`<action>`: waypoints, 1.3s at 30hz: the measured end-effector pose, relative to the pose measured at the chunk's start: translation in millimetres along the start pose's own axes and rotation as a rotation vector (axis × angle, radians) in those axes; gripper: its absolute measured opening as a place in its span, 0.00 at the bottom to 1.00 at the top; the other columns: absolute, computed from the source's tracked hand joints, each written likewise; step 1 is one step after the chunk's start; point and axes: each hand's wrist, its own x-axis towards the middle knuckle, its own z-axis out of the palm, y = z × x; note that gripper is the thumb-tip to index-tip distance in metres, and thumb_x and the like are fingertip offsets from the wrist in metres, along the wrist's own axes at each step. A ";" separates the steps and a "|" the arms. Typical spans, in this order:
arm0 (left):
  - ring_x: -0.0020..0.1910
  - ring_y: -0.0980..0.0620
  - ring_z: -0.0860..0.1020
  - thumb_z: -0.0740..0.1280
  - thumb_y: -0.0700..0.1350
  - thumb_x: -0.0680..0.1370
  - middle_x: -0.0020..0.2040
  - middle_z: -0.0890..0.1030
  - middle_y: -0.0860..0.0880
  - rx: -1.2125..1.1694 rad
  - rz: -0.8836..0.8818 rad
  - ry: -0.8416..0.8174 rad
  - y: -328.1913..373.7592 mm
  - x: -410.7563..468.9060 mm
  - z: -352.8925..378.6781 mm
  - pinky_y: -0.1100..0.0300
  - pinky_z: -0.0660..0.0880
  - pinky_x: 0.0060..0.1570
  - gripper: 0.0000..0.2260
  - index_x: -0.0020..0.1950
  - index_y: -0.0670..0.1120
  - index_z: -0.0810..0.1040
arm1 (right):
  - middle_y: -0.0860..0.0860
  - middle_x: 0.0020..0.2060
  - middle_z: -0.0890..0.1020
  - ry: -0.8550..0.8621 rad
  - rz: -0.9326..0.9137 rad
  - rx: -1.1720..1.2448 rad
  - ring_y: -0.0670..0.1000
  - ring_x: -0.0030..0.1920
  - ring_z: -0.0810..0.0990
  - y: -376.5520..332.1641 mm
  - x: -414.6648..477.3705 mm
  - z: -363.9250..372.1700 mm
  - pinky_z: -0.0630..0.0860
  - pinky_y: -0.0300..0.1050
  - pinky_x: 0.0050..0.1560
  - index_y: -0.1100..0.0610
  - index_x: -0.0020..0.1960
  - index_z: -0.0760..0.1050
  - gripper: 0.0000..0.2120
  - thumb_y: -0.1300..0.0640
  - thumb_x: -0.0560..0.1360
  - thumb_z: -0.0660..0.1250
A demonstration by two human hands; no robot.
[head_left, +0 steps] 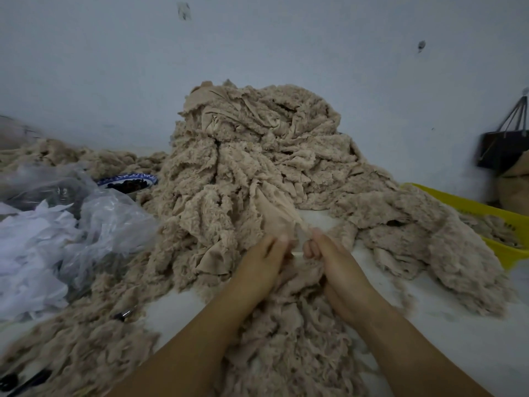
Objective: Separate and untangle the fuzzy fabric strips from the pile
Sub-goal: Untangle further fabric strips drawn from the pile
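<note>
A tall pile of beige fuzzy fabric strips (257,144) rises against the wall on a white table (472,325). One strip (272,213) runs taut from the pile's foot down to my hands. My left hand (266,253) pinches that strip's near end between thumb and fingers. Close beside it, my right hand (323,253) grips the same strip with curled fingers. More loose fuzzy strips (286,339) lie heaped under and between my forearms.
Crumpled clear plastic bags (94,219) and white scraps (25,253) fill the left. A blue-rimmed bowl (128,180) sits behind them. A yellow basket (503,222) holds strips at the right edge, and a dark bag (503,147) hangs on the wall. Small dark tools (28,381) lie at the bottom left.
</note>
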 end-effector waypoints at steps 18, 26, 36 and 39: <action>0.20 0.58 0.58 0.52 0.42 0.86 0.25 0.62 0.54 -1.419 -0.284 0.361 -25.3 28.6 -72.6 0.67 0.56 0.24 0.17 0.74 0.54 0.63 | 0.46 0.23 0.67 0.238 0.109 0.311 0.45 0.24 0.66 1.9 12.7 -31.6 0.67 0.45 0.38 0.50 0.21 0.65 0.28 0.49 0.80 0.62; 0.38 0.53 0.79 0.57 0.57 0.83 0.54 0.81 0.43 -1.293 -0.206 0.149 -4.2 16.9 -46.0 0.63 0.76 0.34 0.18 0.56 0.42 0.74 | 0.49 0.27 0.72 0.144 0.019 0.096 0.48 0.31 0.70 -3.0 0.6 -12.6 0.70 0.46 0.45 0.49 0.24 0.69 0.27 0.45 0.82 0.60; 0.33 0.51 0.78 0.68 0.47 0.80 0.39 0.81 0.44 -0.699 -0.249 -0.138 -1.0 2.8 -6.6 0.60 0.76 0.35 0.10 0.50 0.40 0.80 | 0.36 0.28 0.78 -0.233 -0.072 -0.553 0.35 0.31 0.76 -0.6 -22.0 11.1 0.68 0.26 0.31 0.36 0.29 0.76 0.21 0.55 0.76 0.59; 0.34 0.53 0.79 0.67 0.46 0.79 0.38 0.80 0.47 -0.930 -0.271 -0.078 0.4 8.0 -15.6 0.62 0.76 0.33 0.06 0.51 0.43 0.79 | 0.40 0.26 0.73 -0.159 -0.101 -0.578 0.40 0.29 0.71 1.2 -19.2 7.7 0.67 0.33 0.31 0.45 0.32 0.70 0.18 0.56 0.79 0.58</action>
